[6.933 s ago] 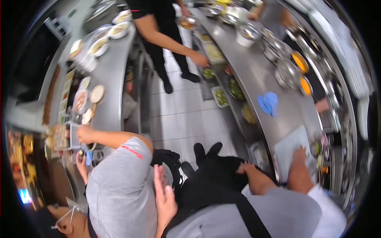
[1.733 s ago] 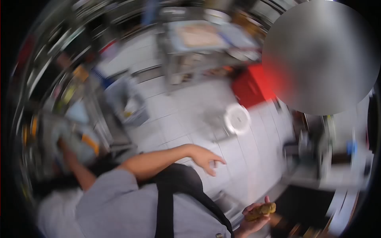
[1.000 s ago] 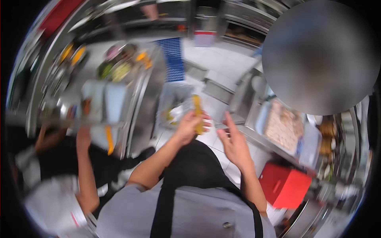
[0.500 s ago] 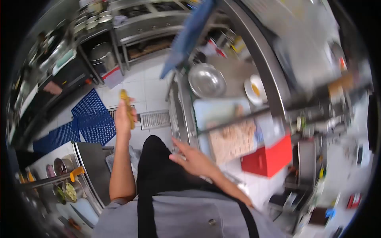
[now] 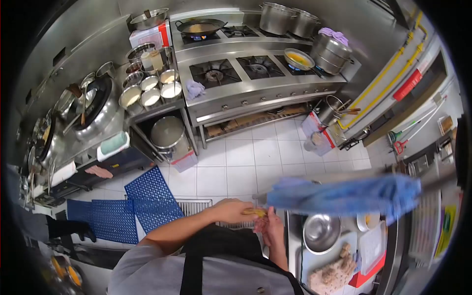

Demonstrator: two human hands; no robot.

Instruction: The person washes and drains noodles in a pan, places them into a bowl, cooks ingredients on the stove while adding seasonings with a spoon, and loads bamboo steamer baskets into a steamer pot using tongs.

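A yellow-brown piece (image 5: 254, 212) is seen in front of the black apron (image 5: 221, 246), between the 2 hands. Its identity cannot be told; much of it is covered by fingers.

Grip: the piece is held in the closed fingers of the left hand (image 5: 230, 211). The right hand (image 5: 270, 230) is brought up at its other end, fingers part curled; whether any weight is taken there cannot be told.

Handling (judged): the piece is taken to be light, small enough for 1 hand. Stiffness is not shown; a firm body with a slightly slick surface is supposed, so a hold around the middle by thumb and fingers is preferred to a pinch at the tip. Hard squeezing is best avoided in case it is brittle.

Edges: the metal counter (image 5: 294, 233), with bowl (image 5: 322, 232) and pale food (image 5: 332, 275), is placed just beside the right hand. A blue cloth (image 5: 344, 196) is hung across the view there; its height over the hand cannot be judged.

Room: white floor (image 5: 246, 169) is left open ahead, up to the stove (image 5: 265, 102), where 2 flames are seen, under wok (image 5: 201, 25) and pan (image 5: 299, 59).
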